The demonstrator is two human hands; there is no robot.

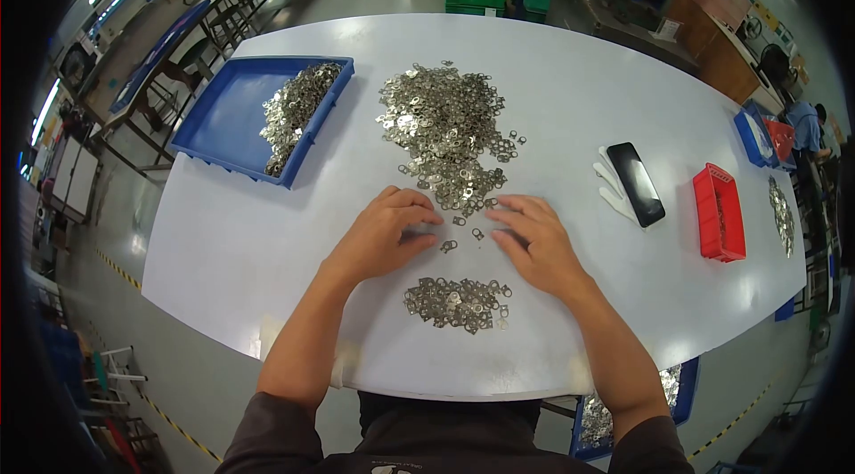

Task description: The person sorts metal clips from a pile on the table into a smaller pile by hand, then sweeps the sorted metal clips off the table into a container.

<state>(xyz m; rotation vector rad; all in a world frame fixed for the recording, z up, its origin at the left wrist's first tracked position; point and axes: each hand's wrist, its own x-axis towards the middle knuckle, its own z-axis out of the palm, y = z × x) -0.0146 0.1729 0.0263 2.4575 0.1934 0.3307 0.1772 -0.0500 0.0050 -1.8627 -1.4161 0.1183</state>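
Note:
A large heap of small metal ring-shaped parts (pixel 445 122) is spread over the middle of the white table (pixel 232 269). At its near tip, my left hand (pixel 381 232) rests on the left side with fingers curved and thumb apart. Opposite it, my right hand (pixel 539 244) has its fingers spread near the heap's edge. Neither hand visibly grips a part. Between them lie a few loose metal parts (pixel 449 246). Closer to my body is a smaller pile of the same parts (pixel 456 305), between my forearms.
To the left stands a blue tray (pixel 227 104) partly filled with parts. On the right are a phone (pixel 636 184) on a white glove (pixel 609 189), a red bin (pixel 718 216) and another pile (pixel 781 216). Below the near edge sits a blue tray (pixel 684 394). A person (pixel 806 128) is at far right.

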